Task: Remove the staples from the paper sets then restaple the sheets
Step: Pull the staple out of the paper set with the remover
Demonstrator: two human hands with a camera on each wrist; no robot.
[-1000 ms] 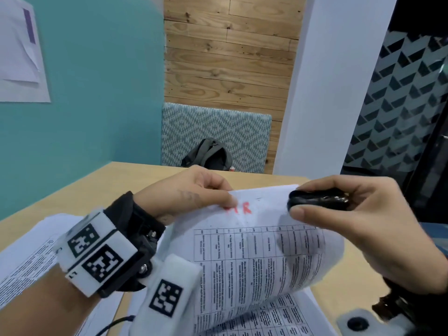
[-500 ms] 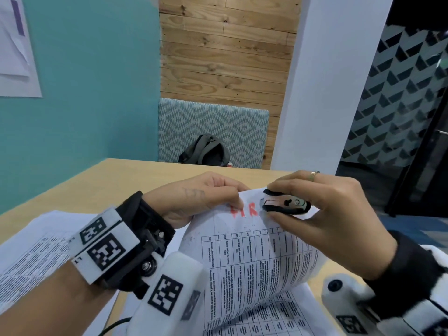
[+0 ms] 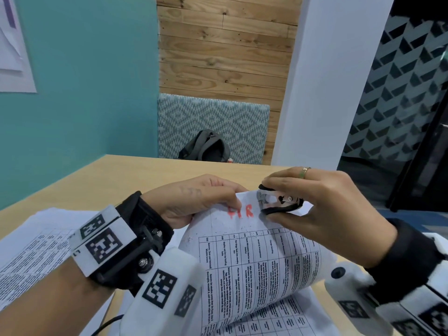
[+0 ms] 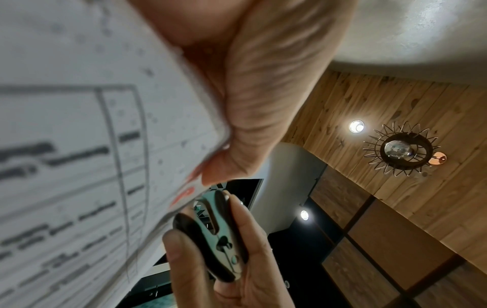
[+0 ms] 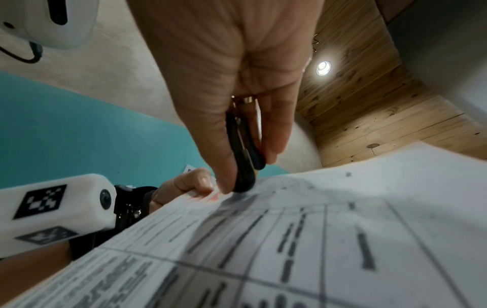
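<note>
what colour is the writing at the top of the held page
Red writing on the held page; clearest in the head view.

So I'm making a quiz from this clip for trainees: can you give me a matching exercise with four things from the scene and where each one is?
Things:
1. staple remover
2. paper set
3. backpack
4. ring

Places:
A. on a finger of the right hand
B. behind the table's far edge, against the patterned cushion
C. pinched in the right hand, at the top corner of the sheets
D. top edge pinched by the left hand, sheets curling down to the table

Pairs: 1-C, 2-D, 3-B, 4-A
</note>
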